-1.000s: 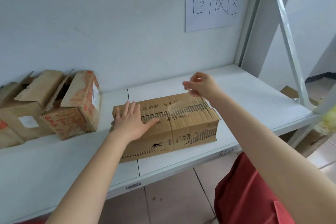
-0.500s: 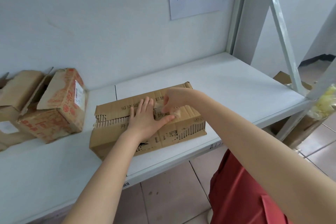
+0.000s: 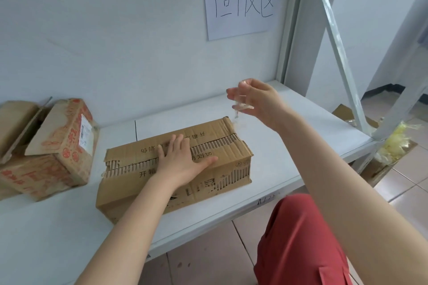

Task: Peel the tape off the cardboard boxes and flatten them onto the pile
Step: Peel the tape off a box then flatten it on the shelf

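A long brown cardboard box [image 3: 222, 169] lies on the white shelf [image 3: 289, 146], its top skin torn along the seam so the corrugation shows. My left hand [image 3: 183, 159] lies flat on the box top with its fingers spread. My right hand [image 3: 257, 99] is raised above the box's far right corner and pinches a strip of clear tape [image 3: 240, 105], whose lower end still reaches down to that corner.
Two opened cardboard boxes stand at the left: a red-printed box [image 3: 58, 148] and a plain one [image 3: 14, 122] behind it. A paper sign [image 3: 240, 0] hangs on the wall. The rack's grey posts [image 3: 333, 37] rise at the right, with crumpled yellowish tape [image 3: 396, 143] stuck near them.
My right hand went down to the middle of the box top, gripped the tape, and has now pulled it up and to the right. My left hand stayed pressed on the box.
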